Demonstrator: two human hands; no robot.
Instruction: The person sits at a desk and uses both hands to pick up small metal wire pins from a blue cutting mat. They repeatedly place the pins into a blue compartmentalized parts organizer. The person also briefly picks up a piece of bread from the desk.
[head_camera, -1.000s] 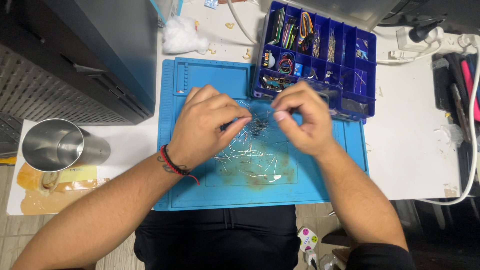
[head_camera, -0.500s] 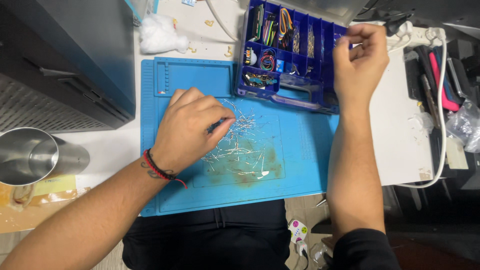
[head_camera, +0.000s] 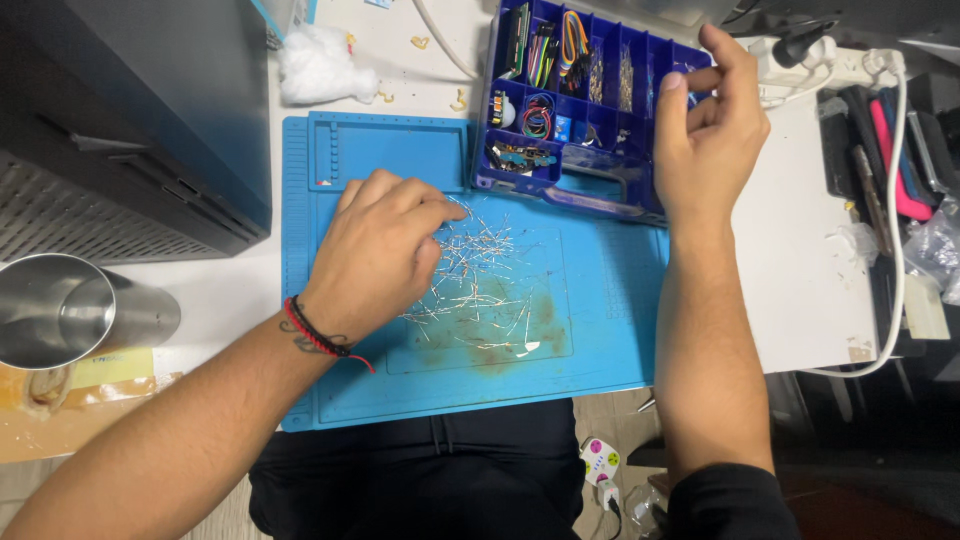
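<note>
The left hand (head_camera: 375, 250) lies palm down on the blue silicone work mat (head_camera: 620, 330), its fingers (head_camera: 440, 215) curled together and pressing on the near edge of a loose scatter of thin silvery wire leads (head_camera: 480, 285). Whether a single lead is pinched under the fingertips cannot be told, since the hand covers that spot. The right hand (head_camera: 705, 125) is raised over the far right part of the dark blue plastic compartment box (head_camera: 590, 195), thumb and forefinger drawn close together as if nipping something very small; whatever is between them is too fine to make out. The box stands at the top edge of the mat, lid open, with coloured wires, rubber bands and small parts sorted into its cells.

As a judgement from how things lie, the sorting looks well short of finished: most of the wire leads remain spread across the middle of the mat, over a brownish stain, and only a few cells of the box seem to hold similar metal pieces.

On the white desk (head_camera: 800, 280) a shiny steel cup (head_camera: 60, 310) lies on its side at the left, beside a black perforated case (head_camera: 120, 130). A tuft of white cotton (head_camera: 320, 65) sits above the mat, and a white cable (head_camera: 890, 230) runs down the right side.
</note>
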